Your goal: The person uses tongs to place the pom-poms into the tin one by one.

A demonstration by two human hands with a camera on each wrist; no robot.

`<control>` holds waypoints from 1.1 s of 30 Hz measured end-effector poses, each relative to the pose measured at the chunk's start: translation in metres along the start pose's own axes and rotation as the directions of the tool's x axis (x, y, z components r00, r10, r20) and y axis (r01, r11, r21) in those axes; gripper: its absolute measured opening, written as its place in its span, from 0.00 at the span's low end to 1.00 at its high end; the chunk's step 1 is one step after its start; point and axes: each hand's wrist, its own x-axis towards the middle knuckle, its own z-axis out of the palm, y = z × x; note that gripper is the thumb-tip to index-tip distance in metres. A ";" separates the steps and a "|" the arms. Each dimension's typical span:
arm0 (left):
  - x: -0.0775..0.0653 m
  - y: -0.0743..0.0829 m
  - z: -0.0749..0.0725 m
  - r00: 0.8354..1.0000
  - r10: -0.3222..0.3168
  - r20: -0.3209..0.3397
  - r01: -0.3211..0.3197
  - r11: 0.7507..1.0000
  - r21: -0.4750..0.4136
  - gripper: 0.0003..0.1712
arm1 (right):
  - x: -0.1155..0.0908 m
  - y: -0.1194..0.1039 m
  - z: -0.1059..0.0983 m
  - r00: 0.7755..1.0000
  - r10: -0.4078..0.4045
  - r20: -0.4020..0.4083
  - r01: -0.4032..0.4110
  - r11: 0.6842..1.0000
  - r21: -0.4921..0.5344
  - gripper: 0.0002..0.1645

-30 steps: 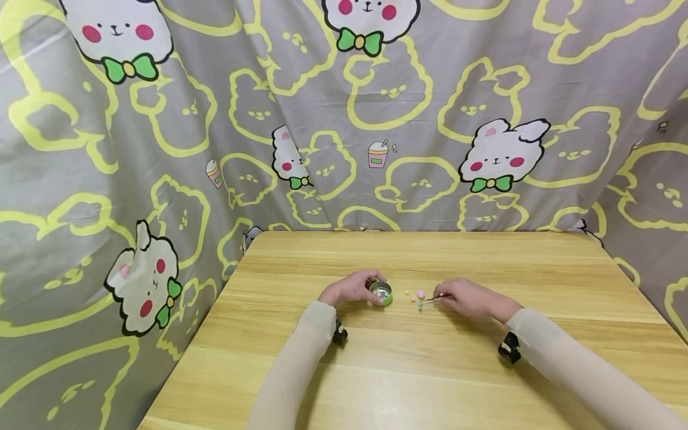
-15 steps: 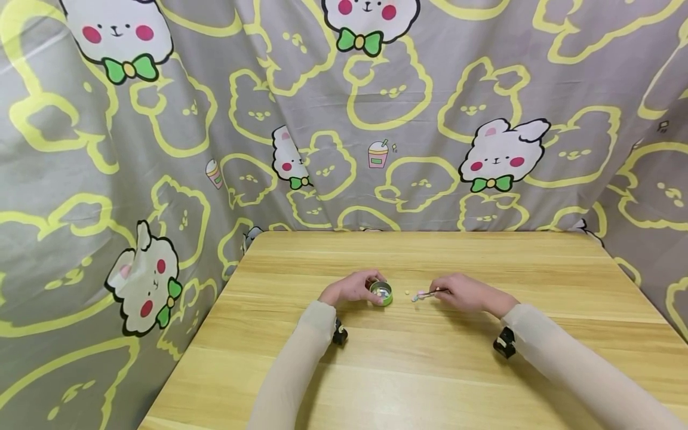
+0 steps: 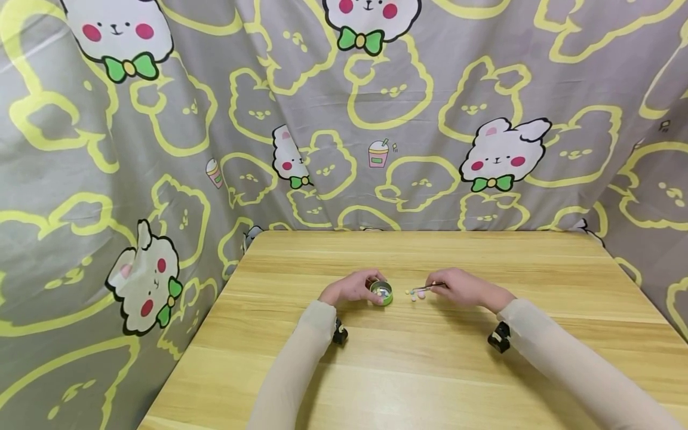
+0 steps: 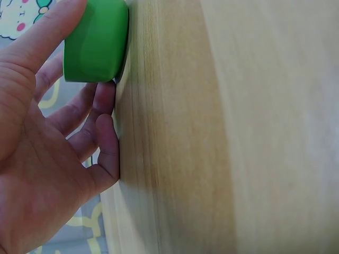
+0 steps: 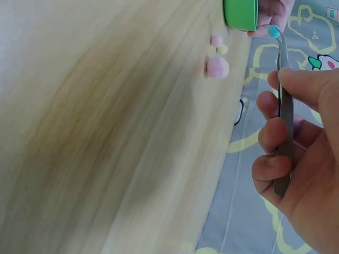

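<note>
My left hand holds a small round green tin between thumb and fingers, on the wooden table. Small pale pieces show inside the tin in the head view. In my right hand is a pair of metal tweezers, gripped along its length. A small turquoise ball is pinched at the tips, above the table and close to the tin in the right wrist view. Below lie a larger pink ball, a small pink ball and a small yellow ball.
The wooden table spreads out in front of me. Behind it and at both sides hangs a grey curtain with yellow outlines and white cartoon animals. A black wrist camera sits at my right cuff, another at the left.
The tweezers have lifted the turquoise ball from the table and carried it left and slightly away from me, toward the tin. My left hand and the tin have stayed in place.
</note>
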 end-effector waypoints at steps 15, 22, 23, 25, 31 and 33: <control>-0.001 0.001 0.000 1.000 0.000 0.001 0.000 1.000 0.002 0.26 | 0.011 -0.009 -0.006 0.999 0.030 0.025 -0.030 1.000 -0.006 0.07; -0.002 0.002 0.000 1.000 -0.011 -0.004 0.011 1.000 -0.016 0.26 | 0.015 -0.014 -0.009 1.000 0.017 0.017 -0.017 1.000 0.007 0.07; -0.002 0.002 0.000 1.000 -0.011 -0.005 0.011 1.000 -0.015 0.26 | 0.016 -0.015 -0.009 1.000 0.017 0.018 -0.017 1.000 0.007 0.07; -0.002 0.002 0.000 1.000 -0.012 -0.006 0.012 1.000 -0.009 0.26 | 0.017 -0.016 -0.009 1.000 0.017 0.020 -0.018 1.000 0.003 0.07; -0.001 0.001 0.000 1.000 -0.008 -0.006 0.008 1.000 0.004 0.26 | 0.020 -0.019 -0.010 1.000 0.018 0.021 -0.018 1.000 -0.003 0.07; -0.001 0.001 0.000 1.000 -0.009 -0.006 0.009 1.000 -0.003 0.26 | 0.021 -0.020 -0.011 1.000 0.014 0.021 -0.014 1.000 -0.003 0.07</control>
